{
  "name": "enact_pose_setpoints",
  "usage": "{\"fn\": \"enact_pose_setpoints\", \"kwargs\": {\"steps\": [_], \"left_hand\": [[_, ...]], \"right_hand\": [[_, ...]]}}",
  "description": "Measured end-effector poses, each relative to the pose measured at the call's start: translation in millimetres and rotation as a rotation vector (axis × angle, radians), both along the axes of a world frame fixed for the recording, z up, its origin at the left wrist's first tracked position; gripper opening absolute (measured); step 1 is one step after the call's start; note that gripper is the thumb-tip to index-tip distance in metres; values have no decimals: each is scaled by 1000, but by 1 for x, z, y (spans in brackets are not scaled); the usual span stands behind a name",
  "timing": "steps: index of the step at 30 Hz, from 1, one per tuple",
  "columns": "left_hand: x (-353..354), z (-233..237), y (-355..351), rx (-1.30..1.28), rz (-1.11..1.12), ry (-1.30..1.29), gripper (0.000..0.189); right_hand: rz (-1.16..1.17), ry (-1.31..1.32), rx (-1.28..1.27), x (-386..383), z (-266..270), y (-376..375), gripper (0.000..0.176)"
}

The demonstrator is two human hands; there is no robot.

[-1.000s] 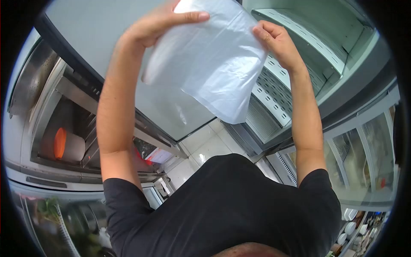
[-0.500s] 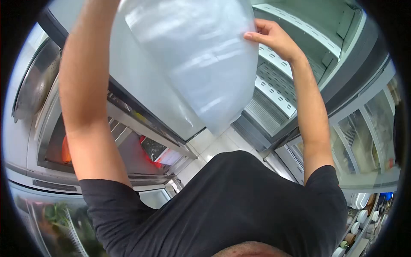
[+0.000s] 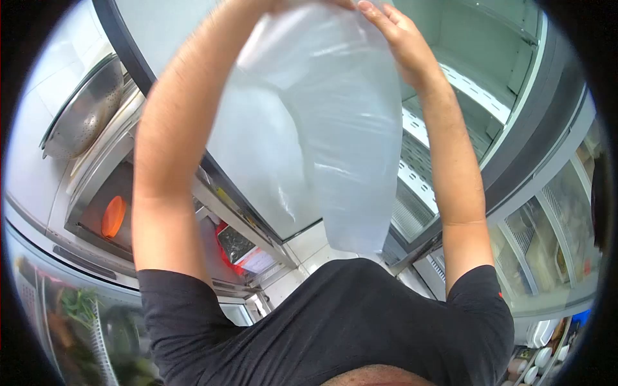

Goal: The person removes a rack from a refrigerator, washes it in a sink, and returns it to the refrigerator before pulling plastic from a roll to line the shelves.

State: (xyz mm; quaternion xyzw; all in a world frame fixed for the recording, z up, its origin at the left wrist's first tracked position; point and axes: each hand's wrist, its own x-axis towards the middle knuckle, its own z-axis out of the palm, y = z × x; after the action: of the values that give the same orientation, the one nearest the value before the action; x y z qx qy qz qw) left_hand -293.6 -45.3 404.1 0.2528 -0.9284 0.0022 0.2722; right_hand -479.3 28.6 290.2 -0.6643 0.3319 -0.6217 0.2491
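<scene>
A large translucent plastic bag [image 3: 351,135] hangs in front of me from my raised hands. My left hand [image 3: 315,4] is at the top edge of the view, mostly cut off, with its visible fingers closed on the bag's upper edge. At the upper right side of the bag is my right hand [image 3: 400,35], its thumb and fingers pinching the top near my left hand. The lower end of the bag dangles loose above the floor.
An open refrigerator with perforated shelves [image 3: 418,183] stands ahead on the right, its glass door [image 3: 257,167] on the left. A metal colander [image 3: 87,116] and an orange lid [image 3: 114,217] lie at left. Glass-doored cabinets [image 3: 541,231] flank the right.
My right hand has moved up and left towards my left hand at the bag's top. The left arm has shifted right, and the bag now hangs more upright.
</scene>
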Motion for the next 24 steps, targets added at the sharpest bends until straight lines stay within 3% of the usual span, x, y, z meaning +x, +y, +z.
{"fn": "enact_pose_setpoints", "kwargs": {"steps": [1, 3, 5, 7, 10, 13, 19, 22, 24], "left_hand": [[-2, -18, -4, 167, -266, 49, 59], [2, -41, 24, 721, -189, 134, 69], [6, -74, 29, 870, -246, 381, 59], [19, -113, -1, 1275, -579, 574, 59], [24, -158, 17, 1454, -685, 769, 61], [21, -187, 31, 1364, -687, 939, 57], [15, -213, 33, 1312, -689, 914, 59], [4, -215, 42, 1314, -553, 971, 63], [-9, -222, 39, 1195, -440, 980, 62]], "right_hand": [[-6, -29, 9, 0, 5, -6, 56], [-30, -48, 7, -3, -4, -20, 46], [-47, -62, -12, 10, -13, -4, 45], [10, -46, 15, 5, -28, -18, 31], [39, 29, 71, 10, -40, -9, 30], [-21, 104, 55, 13, -45, 3, 34], [-92, 117, 104, 0, -57, 3, 38], [-118, 30, 125, 5, -78, 4, 39], [-229, 158, 88, 11, -79, 4, 32]]}}
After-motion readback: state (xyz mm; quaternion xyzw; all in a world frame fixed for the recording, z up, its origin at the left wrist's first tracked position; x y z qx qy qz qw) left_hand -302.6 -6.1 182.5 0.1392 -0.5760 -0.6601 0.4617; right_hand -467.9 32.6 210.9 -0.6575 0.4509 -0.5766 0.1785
